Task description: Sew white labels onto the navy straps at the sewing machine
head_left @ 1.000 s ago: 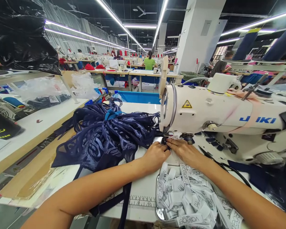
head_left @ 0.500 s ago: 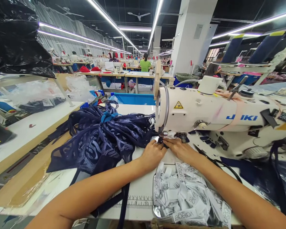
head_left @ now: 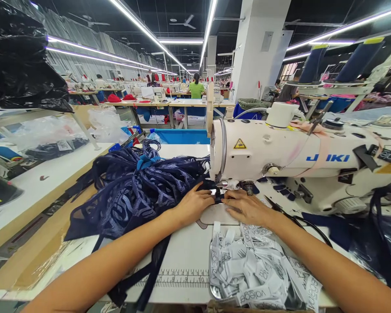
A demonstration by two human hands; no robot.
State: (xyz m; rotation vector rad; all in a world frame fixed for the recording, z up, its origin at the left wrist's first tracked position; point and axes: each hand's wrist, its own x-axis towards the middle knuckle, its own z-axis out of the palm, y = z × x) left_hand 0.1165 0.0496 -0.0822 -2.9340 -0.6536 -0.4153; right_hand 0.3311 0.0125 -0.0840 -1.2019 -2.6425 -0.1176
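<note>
A white sewing machine (head_left: 280, 148) stands at the right, its needle area over a small dark fabric piece (head_left: 219, 198). On the left side of that piece my left hand (head_left: 195, 203) presses with its fingers together, the dark fabric under the fingertips. My right hand (head_left: 244, 205) holds the piece's right side just below the presser foot, fingers bent. Left of the machine lies a heap of navy lace garments (head_left: 133, 187), bound with a blue strip (head_left: 146, 161). Dark straps (head_left: 153, 269) hang from it over the table's front edge.
A tray of white printed labels (head_left: 254, 269) sits in front of my right hand. Black scissors (head_left: 291, 217) lie right of it. A ruler strip (head_left: 182, 278) marks the table front. Black plastic (head_left: 22, 56) hangs at upper left; a person in green (head_left: 196, 88) sits far off.
My left hand has shifted left and its fingers have stretched, leaving a gap between the hands where the dark piece shows. The hanging straps have swung left.
</note>
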